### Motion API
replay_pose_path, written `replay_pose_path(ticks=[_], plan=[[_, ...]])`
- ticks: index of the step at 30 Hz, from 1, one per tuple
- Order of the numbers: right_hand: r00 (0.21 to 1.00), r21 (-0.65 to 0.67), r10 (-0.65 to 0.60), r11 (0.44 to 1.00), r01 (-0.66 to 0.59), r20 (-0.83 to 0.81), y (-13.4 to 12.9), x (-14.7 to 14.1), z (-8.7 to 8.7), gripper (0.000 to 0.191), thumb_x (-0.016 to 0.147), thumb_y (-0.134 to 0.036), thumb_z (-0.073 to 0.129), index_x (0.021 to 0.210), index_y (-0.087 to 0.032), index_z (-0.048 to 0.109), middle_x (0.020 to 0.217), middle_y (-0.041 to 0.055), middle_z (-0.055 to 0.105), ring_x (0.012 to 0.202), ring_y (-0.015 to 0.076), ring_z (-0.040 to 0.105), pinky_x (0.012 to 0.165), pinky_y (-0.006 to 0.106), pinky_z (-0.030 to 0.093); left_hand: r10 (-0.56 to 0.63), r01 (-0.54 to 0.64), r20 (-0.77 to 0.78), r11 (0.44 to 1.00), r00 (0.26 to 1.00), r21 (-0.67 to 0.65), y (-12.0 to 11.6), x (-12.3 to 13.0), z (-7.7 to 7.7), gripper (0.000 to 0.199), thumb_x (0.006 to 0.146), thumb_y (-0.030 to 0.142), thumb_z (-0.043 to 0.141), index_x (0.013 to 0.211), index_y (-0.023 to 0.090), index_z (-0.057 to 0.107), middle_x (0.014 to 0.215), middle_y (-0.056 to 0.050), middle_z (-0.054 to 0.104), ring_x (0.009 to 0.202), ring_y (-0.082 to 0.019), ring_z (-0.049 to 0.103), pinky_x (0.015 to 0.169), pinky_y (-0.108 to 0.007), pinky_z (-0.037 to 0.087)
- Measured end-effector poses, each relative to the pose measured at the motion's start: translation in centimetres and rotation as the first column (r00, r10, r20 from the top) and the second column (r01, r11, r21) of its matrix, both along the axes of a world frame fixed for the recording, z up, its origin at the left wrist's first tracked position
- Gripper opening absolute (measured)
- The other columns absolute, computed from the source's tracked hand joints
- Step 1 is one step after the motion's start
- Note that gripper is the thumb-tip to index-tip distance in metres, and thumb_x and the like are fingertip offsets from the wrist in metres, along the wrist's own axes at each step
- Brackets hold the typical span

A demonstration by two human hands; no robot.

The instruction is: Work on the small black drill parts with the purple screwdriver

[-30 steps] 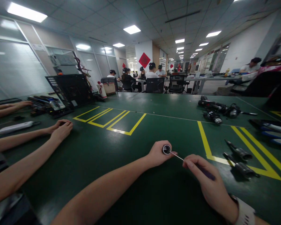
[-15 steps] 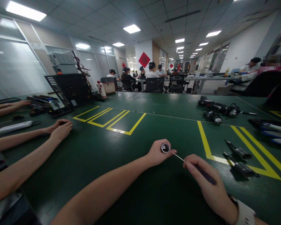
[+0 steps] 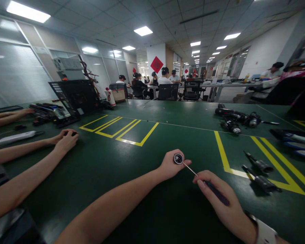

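Observation:
My left hand [image 3: 169,166] is closed around a small round part with a silvery rim and a dark hollow [image 3: 178,158], its open end facing me. In my right hand [image 3: 216,193] is a screwdriver [image 3: 220,196] with a dark handle and a thin metal shaft. The shaft points up and left to the edge of the round part; I cannot tell whether its tip is inside. Two dark metal cylinders with thin shafts [image 3: 263,183] lie on the green table to the right of my right hand.
Yellow tape [image 3: 227,159] marks outlines on the green table [image 3: 183,115]. Dark motor-like assemblies [image 3: 231,118] lie at the back right, blue-and-white items [image 3: 300,145] at the right edge. Another person's hands [image 3: 66,139] work at left, near a white tool [image 3: 16,137] and a black frame [image 3: 78,96].
My right hand has moved slightly left with the screwdriver, closer to the round part. My left hand and the part have shifted a little up and left.

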State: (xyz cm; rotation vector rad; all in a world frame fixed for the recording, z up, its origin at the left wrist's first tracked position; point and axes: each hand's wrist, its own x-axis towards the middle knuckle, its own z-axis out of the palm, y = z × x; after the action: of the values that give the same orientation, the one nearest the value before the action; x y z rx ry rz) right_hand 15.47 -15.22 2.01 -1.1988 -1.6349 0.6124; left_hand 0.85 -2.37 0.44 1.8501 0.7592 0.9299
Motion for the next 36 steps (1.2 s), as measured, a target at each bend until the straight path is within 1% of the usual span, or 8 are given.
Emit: replay_pose_path(ticks=[9, 15, 20, 24, 27, 29, 32, 36], plan=[[0.998, 0.055, -0.049, 0.997, 0.052, -0.041, -0.4, 0.2, -0.1, 0.016, 0.089, -0.028, 0.048, 0.088, -0.025, 0.063, 0.08, 0.0031, 0.062, 0.078, 0.021, 0.06, 0.067, 0.031, 0.048, 0.001, -0.001, -0.032, 1.0, 0.999, -0.003, 0.0, -0.1, 0.1, 0.033, 0.069, 0.042, 0.069, 0.073, 0.015, 0.051, 0.066, 0.004, 0.05, 0.058, -0.008, 0.046, 0.052, -0.021, 0.038], [0.995, 0.087, -0.086, 0.992, 0.089, -0.04, -0.1, -0.1, -0.3, 0.012, 0.085, -0.026, 0.052, 0.089, -0.027, 0.063, 0.085, 0.0041, 0.063, 0.081, 0.0224, 0.061, 0.071, 0.034, 0.05, -0.037, 0.068, -0.191, 0.985, 0.981, 0.159, 0.0, -0.2, 0.2, 0.032, 0.07, 0.043, 0.069, 0.075, 0.016, 0.053, 0.072, 0.001, 0.058, 0.063, -0.011, 0.052, 0.059, -0.023, 0.042], [0.987, 0.154, -0.158, 0.976, 0.153, 0.017, 0.1, 0.2, -0.3, 0.01, 0.082, -0.025, 0.056, 0.092, -0.026, 0.057, 0.094, 0.0052, 0.062, 0.088, 0.0237, 0.06, 0.076, 0.037, 0.049, -0.11, 0.35, -0.515, 0.848, 0.85, 0.398, -1.3, 0.4, 1.2, 0.032, 0.068, 0.043, 0.069, 0.083, 0.017, 0.058, 0.076, 0.0, 0.062, 0.071, -0.015, 0.056, 0.074, -0.03, 0.04], [0.964, 0.218, -0.255, 0.947, 0.234, 0.073, 0.7, 1.5, 1.9, 0.009, 0.081, -0.026, 0.055, 0.091, -0.025, 0.055, 0.094, 0.006, 0.061, 0.089, 0.0243, 0.059, 0.078, 0.039, 0.047, -0.142, 0.419, -0.577, 0.824, 0.804, 0.381, -2.5, 1.1, 2.2, 0.044, 0.071, 0.053, 0.063, 0.093, 0.015, 0.054, 0.083, -0.003, 0.062, 0.072, -0.016, 0.056, 0.07, -0.03, 0.041], [0.945, 0.155, -0.292, 0.95, 0.269, 0.148, 1.5, 3.0, 4.1, 0.01, 0.079, -0.031, 0.054, 0.086, -0.024, 0.055, 0.085, 0.0058, 0.062, 0.08, 0.0239, 0.06, 0.07, 0.038, 0.048, -0.151, 0.475, -0.636, 0.795, 0.757, 0.377, -3.1, 2.0, 3.0, 0.036, 0.082, 0.048, 0.053, 0.097, 0.015, 0.052, 0.087, -0.005, 0.06, 0.076, -0.018, 0.057, 0.07, -0.03, 0.041], [0.926, 0.106, -0.316, 0.948, 0.3, 0.208, 2.0, 4.3, 4.8, 0.011, 0.077, -0.033, 0.054, 0.083, -0.024, 0.056, 0.08, 0.0052, 0.063, 0.073, 0.0234, 0.06, 0.064, 0.037, 0.047, -0.154, 0.545, -0.689, 0.74, 0.708, 0.394, -3.3, 3.1, 3.4, 0.036, 0.082, 0.049, 0.052, 0.095, 0.015, 0.052, 0.088, -0.006, 0.059, 0.08, -0.02, 0.056, 0.073, -0.032, 0.04], [0.864, 0.108, -0.31, 0.95, 0.292, 0.396, 2.2, 7.3, 4.3, 0.013, 0.071, -0.035, 0.055, 0.079, -0.024, 0.057, 0.076, 0.0066, 0.064, 0.071, 0.0256, 0.059, 0.061, 0.038, 0.046, -0.132, 0.616, -0.715, 0.627, 0.687, 0.476, -3.5, 5.5, 3.6, 0.043, 0.081, 0.054, 0.05, 0.096, 0.014, 0.053, 0.094, -0.009, 0.058, 0.087, -0.024, 0.054, 0.077, -0.035, 0.038], [0.663, 0.147, -0.36, 0.923, 0.356, 0.656, 0.6, 12.7, 1.5, 0.021, 0.07, -0.039, 0.059, 0.084, -0.024, 0.06, 0.083, 0.0102, 0.066, 0.076, 0.0304, 0.06, 0.064, 0.042, 0.045, -0.129, 0.635, -0.676, 0.505, 0.726, 0.585, -3.7, 8.9, 3.3, 0.039, 0.086, 0.048, 0.045, 0.103, 0.013, 0.05, 0.104, -0.012, 0.057, 0.097, -0.026, 0.049, 0.079, -0.036, 0.034]])
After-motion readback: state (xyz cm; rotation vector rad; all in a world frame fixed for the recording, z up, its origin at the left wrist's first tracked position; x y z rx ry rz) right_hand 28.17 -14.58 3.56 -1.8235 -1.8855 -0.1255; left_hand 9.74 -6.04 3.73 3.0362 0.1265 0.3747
